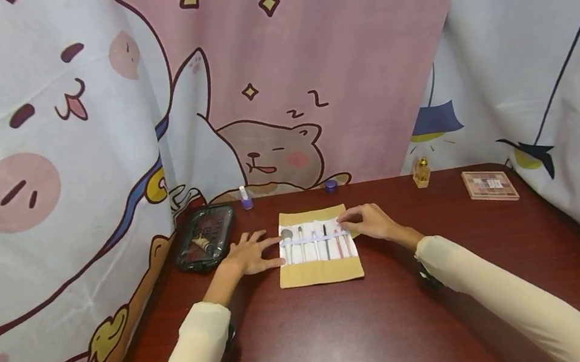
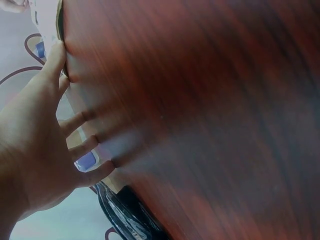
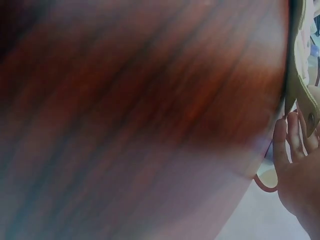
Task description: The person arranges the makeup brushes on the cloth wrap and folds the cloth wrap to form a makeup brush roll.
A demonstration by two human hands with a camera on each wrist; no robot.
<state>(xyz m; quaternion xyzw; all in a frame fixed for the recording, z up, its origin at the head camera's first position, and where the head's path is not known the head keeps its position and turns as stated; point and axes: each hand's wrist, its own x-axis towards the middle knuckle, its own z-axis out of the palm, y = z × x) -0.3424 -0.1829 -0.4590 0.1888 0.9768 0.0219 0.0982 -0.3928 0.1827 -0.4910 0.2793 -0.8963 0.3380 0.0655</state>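
Observation:
A tan brush roll (image 1: 321,272) with a white lining lies unfolded on the table, several slim makeup brushes held upright under its pale elastic band. The left hand (image 1: 249,253) has its fingers spread, thumb and index fingertips touching the roll's left edge. At the upper right of the lining, the right hand (image 1: 371,222) pinches the top of the rightmost brush (image 1: 348,245) between thumb and index finger. Its other fingers extend beside the roll's snap flap (image 3: 306,107) in the right wrist view; the thumb is hidden there.
A black clear-topped case (image 1: 206,238) lies left of the left hand. Along the back stand a purple nail polish bottle (image 1: 246,199), a small purple jar (image 1: 331,186) and a gold perfume bottle (image 1: 421,173). An eyeshadow palette (image 1: 490,185) lies far right. Printed curtains (image 1: 353,75) enclose the table.

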